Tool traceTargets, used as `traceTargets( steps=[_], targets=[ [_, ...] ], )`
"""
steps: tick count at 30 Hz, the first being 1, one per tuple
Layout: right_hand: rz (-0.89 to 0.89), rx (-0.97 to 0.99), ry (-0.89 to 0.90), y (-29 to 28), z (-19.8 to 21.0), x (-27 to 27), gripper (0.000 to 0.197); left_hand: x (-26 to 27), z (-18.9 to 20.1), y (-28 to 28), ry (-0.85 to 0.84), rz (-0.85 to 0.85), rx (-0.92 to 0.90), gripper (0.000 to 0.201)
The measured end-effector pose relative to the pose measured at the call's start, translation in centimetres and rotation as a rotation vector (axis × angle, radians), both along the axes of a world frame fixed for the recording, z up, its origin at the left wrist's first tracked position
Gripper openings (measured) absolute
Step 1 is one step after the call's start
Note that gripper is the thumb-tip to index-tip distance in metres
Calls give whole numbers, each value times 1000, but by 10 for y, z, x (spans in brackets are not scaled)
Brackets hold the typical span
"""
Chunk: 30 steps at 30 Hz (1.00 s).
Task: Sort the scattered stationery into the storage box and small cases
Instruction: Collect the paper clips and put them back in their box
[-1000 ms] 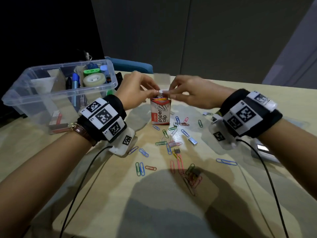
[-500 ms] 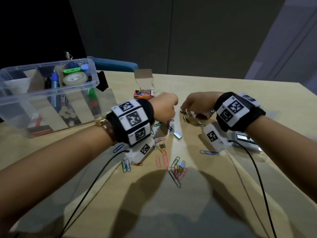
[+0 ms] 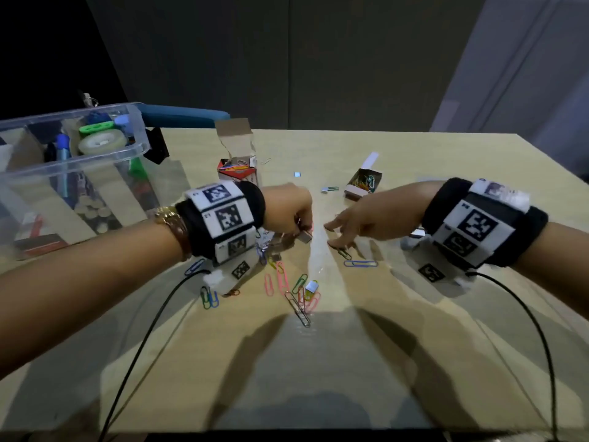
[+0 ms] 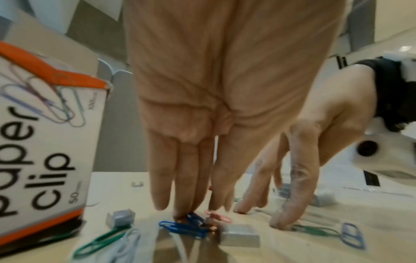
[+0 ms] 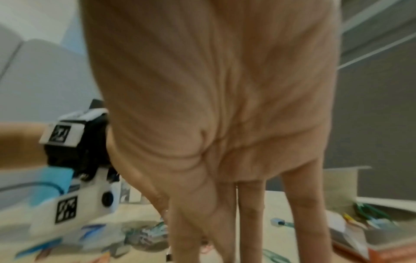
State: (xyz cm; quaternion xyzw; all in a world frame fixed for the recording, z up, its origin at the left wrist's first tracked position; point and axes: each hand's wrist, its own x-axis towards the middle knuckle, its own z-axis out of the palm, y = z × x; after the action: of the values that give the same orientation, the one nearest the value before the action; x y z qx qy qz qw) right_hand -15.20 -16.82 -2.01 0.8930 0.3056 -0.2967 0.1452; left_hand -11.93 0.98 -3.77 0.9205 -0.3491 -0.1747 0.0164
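Coloured paper clips [image 3: 288,283] and small silver staple blocks [image 3: 312,286] lie scattered on the wooden table [image 3: 414,346]. My left hand [image 3: 301,232] points straight down, its fingertips [image 4: 183,211] touching blue clips [image 4: 180,226] beside a pink clip [image 4: 217,216] and a staple block [image 4: 238,235]. My right hand [image 3: 338,240] has its fingers spread, the tips resting on a green clip [image 4: 315,231]. The orange-and-white paper clip box [image 3: 237,169] stands behind my left hand with its flap up. I cannot see anything lifted in either hand.
A clear plastic storage box [image 3: 137,148] with tape, pens and other stationery sits at the far left. A small open cardboard tray [image 3: 363,185] holding clips lies at the back right. A silver stapler [image 3: 417,232] is partly hidden behind my right wrist. Black cables [image 3: 143,339] trail from both wrists.
Both hands have left the top of the paper clip box and come down to the loose clips nearer to me. The box now stands with its flap up.
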Motion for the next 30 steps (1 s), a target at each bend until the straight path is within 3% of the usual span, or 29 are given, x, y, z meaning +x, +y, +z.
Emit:
traceTargets(
  steps=[3, 6, 11, 14, 16, 22, 30],
  targets=[
    [-138, 232, -131, -4, -2, 5, 34, 7, 1, -1, -70, 131, -190, 33],
    [-247, 176, -203, -6, -8, 15, 37, 14, -2, -10, -73, 168, -145, 32],
    [-439, 321, -21, -10, -10, 14, 30, 14, 3, -18, 6, 75, -99, 35],
    [-369, 279, 14, -16, -12, 1, 54, 14, 6, -15, 61, 1, -13, 43],
    [-322, 267, -31, -17, -16, -8, 59, 15, 5, -11, 79, -11, -23, 40],
    [-370, 465, -30, -14, -21, -12, 16, 12, -3, -8, 2, 1, -106, 15],
    [-374, 421, -108, 5, -24, -16, 8, 7, -12, -3, -55, 35, -94, 15]
  ],
)
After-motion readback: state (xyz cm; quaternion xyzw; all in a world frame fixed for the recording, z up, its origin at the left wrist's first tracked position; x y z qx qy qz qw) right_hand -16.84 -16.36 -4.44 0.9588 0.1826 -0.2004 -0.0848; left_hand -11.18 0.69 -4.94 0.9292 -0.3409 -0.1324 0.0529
